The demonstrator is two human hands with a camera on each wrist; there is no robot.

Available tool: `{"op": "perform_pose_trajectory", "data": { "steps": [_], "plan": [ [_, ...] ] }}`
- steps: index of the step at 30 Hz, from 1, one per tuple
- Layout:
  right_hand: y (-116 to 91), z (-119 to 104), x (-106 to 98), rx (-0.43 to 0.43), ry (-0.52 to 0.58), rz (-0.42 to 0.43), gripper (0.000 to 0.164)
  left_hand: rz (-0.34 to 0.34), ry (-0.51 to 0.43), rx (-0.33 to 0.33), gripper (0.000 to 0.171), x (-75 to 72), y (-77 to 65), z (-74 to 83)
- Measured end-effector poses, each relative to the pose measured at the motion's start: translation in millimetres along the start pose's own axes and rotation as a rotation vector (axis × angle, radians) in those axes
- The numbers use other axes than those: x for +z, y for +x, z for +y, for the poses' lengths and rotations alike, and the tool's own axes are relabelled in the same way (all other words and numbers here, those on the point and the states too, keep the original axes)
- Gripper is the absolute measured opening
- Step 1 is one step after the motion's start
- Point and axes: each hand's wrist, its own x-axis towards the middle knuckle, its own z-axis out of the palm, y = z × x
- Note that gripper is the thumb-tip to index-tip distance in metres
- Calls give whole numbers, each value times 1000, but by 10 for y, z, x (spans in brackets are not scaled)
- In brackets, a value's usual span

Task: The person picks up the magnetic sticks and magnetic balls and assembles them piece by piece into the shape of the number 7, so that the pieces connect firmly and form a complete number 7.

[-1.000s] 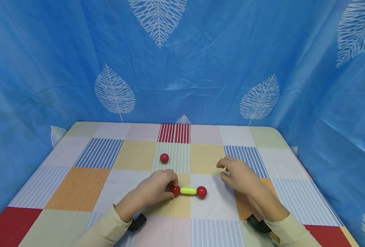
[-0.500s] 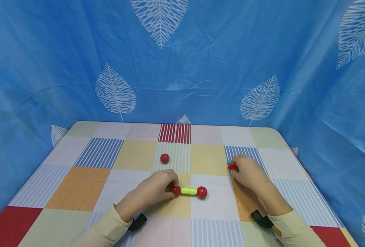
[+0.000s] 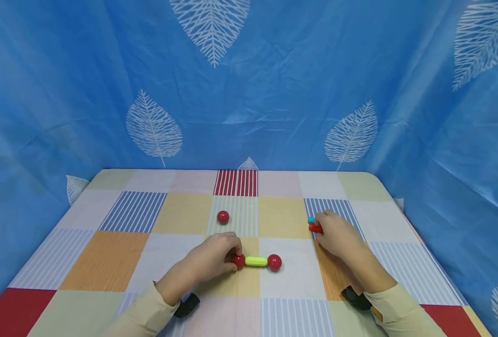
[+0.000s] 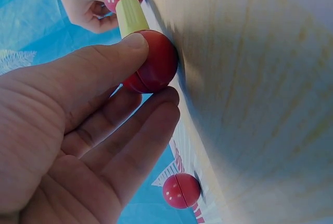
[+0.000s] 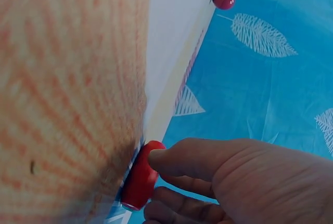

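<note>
A yellow-green ribbed rod (image 3: 256, 261) lies level at the middle of the table, with a red ball on each end. My left hand (image 3: 215, 255) pinches the near-left ball (image 4: 158, 60) between thumb and fingers; the other end ball (image 3: 274, 262) points right. To the right and farther back, my right hand (image 3: 337, 235) grips a short red rod (image 5: 140, 180), thumb on its upper end in the right wrist view. A blue rod (image 3: 311, 219) shows just behind the red one, partly hidden by the fingers.
A loose red ball (image 3: 223, 216) sits behind the left hand. Patchwork cloth (image 3: 215, 309) covers the table. A blue curtain (image 3: 274, 93) with white leaves stands around the back and sides. Dark wrist straps (image 3: 187, 305) are on both wrists.
My right hand has moved slightly right and lowered from hovering to gripping the red rod, and the rods have come into view. The left hand has kept its pinch on the ball.
</note>
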Motion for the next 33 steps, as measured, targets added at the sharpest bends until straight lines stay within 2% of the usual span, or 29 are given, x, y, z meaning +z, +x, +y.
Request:
{"op": "perform_pose_trajectory", "data": {
  "steps": [5, 17, 23, 33],
  "plan": [
    [-5, -21, 9, 16, 13, -38, 20, 6, -16, 7, 26, 17, -18, 2],
    [-34, -24, 35, 8, -8, -50, 15, 18, 1, 15, 26, 16, -13, -14],
    [-74, -76, 30, -11, -39, -66, 18, 14, -6, 9, 26, 14, -27, 2],
    [-151, -164, 0, 1, -28, -69, 21, 13, 16, 5, 26, -7, -32, 30]
  ]
}}
